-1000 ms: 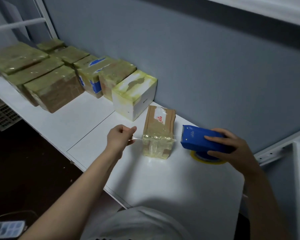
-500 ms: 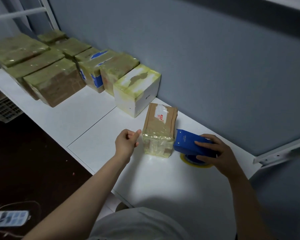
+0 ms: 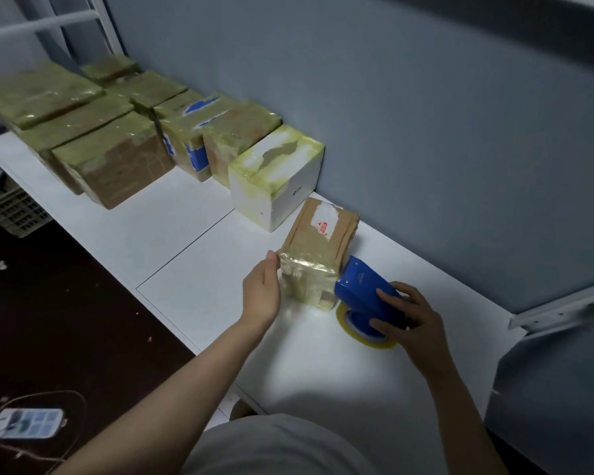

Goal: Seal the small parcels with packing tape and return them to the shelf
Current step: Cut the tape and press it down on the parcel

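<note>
A small brown parcel (image 3: 318,246), its near end wrapped in yellowish tape, lies on the white shelf (image 3: 192,262). My left hand (image 3: 262,289) is at the parcel's near left corner, its fingertips pinching the tape end against it. My right hand (image 3: 410,320) grips the blue tape dispenser (image 3: 364,291), whose front edge touches the parcel's near right side. The yellow tape roll (image 3: 360,337) shows under the dispenser.
A white box (image 3: 278,181) with yellowed tape stands just behind the parcel. Several taped brown and blue-marked parcels (image 3: 110,145) line the shelf to the left along the grey wall. A power strip (image 3: 24,423) lies on the dark floor below. A metal rail (image 3: 563,310) sticks out at right.
My right hand brought the dispenser leftward from clear of the parcel to against its near right side. My left hand moved right, drawing the tape end onto the parcel's left corner.
</note>
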